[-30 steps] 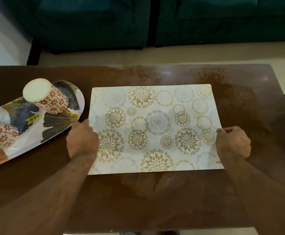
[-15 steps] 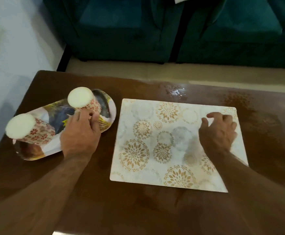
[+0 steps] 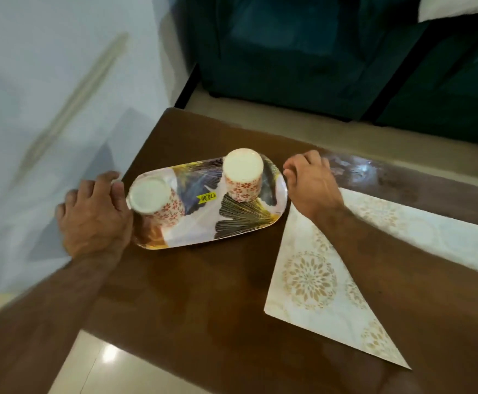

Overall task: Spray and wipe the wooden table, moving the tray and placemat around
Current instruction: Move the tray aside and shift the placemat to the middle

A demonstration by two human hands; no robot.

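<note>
Room beyond the furniture
Dark teal upholstered sofa (image 3: 303,52) behind; pale wall (image 3: 61,81) at left; glossy cream floor tiles (image 3: 112,362) below.

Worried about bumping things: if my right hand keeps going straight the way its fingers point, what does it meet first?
The right hand points left at the tray, so probably the tray's rim first, then the nearer cup. Depth is unclear.

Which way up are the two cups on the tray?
Upside down, both. The cups show flat, closed white bases on top, with no open mouth visible, and stand on the tray.
</note>
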